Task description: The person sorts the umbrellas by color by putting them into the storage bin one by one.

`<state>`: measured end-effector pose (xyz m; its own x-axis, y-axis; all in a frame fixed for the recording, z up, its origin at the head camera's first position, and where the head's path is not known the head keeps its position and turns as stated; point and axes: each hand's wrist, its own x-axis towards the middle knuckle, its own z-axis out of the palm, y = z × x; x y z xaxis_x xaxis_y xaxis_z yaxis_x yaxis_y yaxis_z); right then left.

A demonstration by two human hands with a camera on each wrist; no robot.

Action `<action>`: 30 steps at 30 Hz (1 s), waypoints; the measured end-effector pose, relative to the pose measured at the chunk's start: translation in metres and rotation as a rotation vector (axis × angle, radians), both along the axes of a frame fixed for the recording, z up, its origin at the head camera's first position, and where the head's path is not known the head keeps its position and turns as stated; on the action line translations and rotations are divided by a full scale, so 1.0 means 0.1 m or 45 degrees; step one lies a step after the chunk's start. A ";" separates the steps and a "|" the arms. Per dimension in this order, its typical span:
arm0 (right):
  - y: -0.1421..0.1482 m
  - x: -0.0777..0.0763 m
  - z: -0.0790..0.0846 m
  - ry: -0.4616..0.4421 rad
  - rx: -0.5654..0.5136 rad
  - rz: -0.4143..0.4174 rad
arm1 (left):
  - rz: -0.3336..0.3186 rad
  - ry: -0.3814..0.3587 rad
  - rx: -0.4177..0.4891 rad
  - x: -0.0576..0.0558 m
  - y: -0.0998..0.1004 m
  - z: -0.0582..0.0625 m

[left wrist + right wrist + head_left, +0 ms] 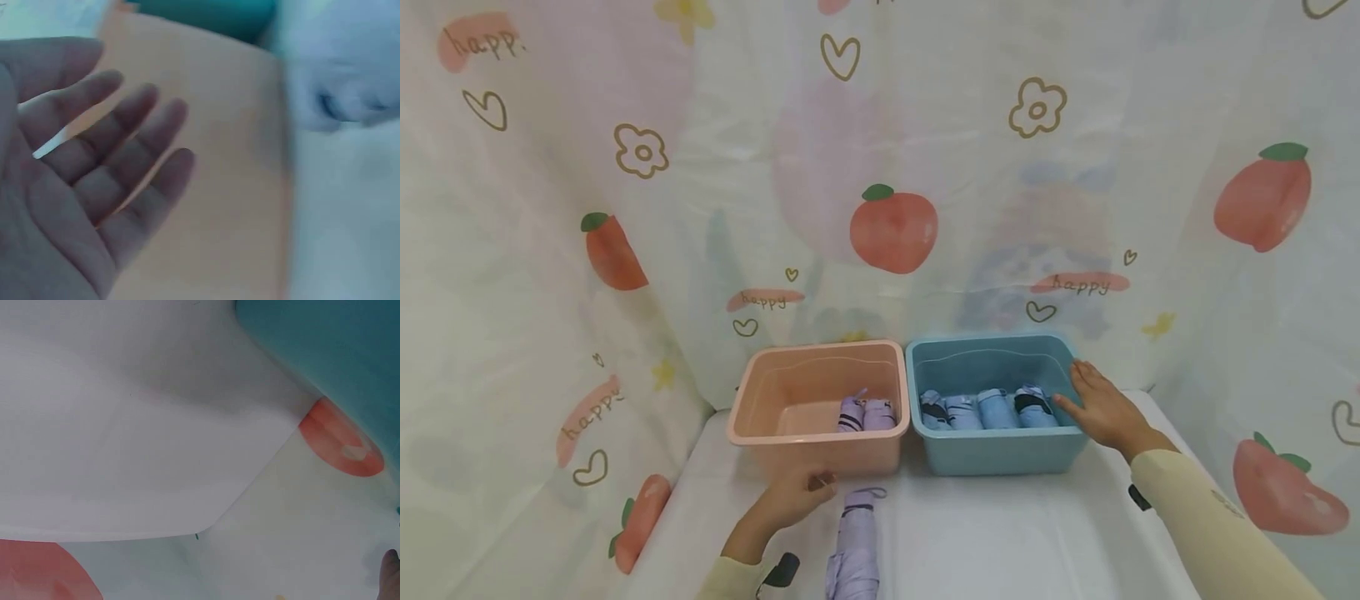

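A folded lilac umbrella (pixel 857 542) lies lengthwise on the white table in front of the bins. Just left of its strap end, before the pink bin (pixel 820 454), hovers my left hand (pixel 797 496). Its fingers are spread and loosely bent in the left wrist view, with nothing between them. My right hand (pixel 1105 408) is at the right rim of the blue bin (pixel 1000 454), fingers extended; whether it touches the rim I cannot tell. Several rolled blue umbrellas (pixel 997 410) stand side by side in the blue bin. Two lilac umbrellas (pixel 877 414) sit at the pink bin's right side.
Both bins stand side by side towards the back of the white table (pixel 970 533). A printed curtain (pixel 887 125) with fruit and hearts hangs behind the table and along its sides.
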<state>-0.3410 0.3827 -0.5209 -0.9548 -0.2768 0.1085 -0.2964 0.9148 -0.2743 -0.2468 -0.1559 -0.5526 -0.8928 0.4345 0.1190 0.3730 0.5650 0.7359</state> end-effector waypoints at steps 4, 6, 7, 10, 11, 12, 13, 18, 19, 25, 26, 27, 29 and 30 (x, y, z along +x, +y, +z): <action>0.00 0.02 0.01 0.003 0.000 0.001 | -0.075 -0.211 -0.087 0.13 0.00 -0.23; 0.01 0.02 0.02 0.007 0.009 -0.008 | -0.102 -0.331 -0.122 0.19 0.02 -0.28; 0.01 0.02 0.02 0.010 0.010 -0.011 | -0.101 -0.403 -0.141 0.22 0.04 -0.30; 0.01 0.00 0.02 0.008 0.000 -0.013 | -0.116 -0.557 -0.161 0.31 0.06 -0.36; 0.01 0.00 0.02 0.005 -0.005 -0.012 | -0.114 -0.594 -0.162 0.34 0.07 -0.38; 0.01 -0.01 0.01 -0.002 -0.007 -0.011 | -0.114 -0.612 -0.164 0.37 0.08 -0.40; 0.00 -0.01 0.01 -0.003 -0.005 -0.009 | -0.114 -0.612 -0.166 0.39 0.09 -0.43; 0.01 -0.02 -0.01 -0.003 0.014 -0.020 | -0.076 -0.552 -0.188 0.42 0.18 -0.56; 0.02 -0.02 -0.01 0.000 0.018 -0.022 | -0.065 -0.544 -0.194 0.42 0.21 -0.58; 0.01 -0.02 -0.01 -0.016 0.011 -0.028 | -0.033 -0.529 -0.230 0.42 0.41 -0.63; 0.01 -0.02 -0.01 -0.018 0.011 -0.028 | -0.035 -0.517 -0.228 0.42 0.45 -0.64; 0.01 -0.03 -0.01 -0.018 0.011 -0.028 | -0.037 -0.504 -0.224 0.42 0.47 -0.65; 0.00 -0.03 -0.01 -0.020 0.004 -0.026 | -0.033 -0.475 -0.216 0.43 0.51 -0.66; 0.00 -0.03 -0.01 -0.019 0.003 -0.025 | -0.038 -0.453 -0.201 0.43 0.52 -0.67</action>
<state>-0.3439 0.3824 -0.5223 -0.9616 -0.2582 0.0934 -0.2742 0.9212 -0.2761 -0.2034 -0.1035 -0.6195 -0.8530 0.4489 -0.2663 0.1277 0.6743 0.7273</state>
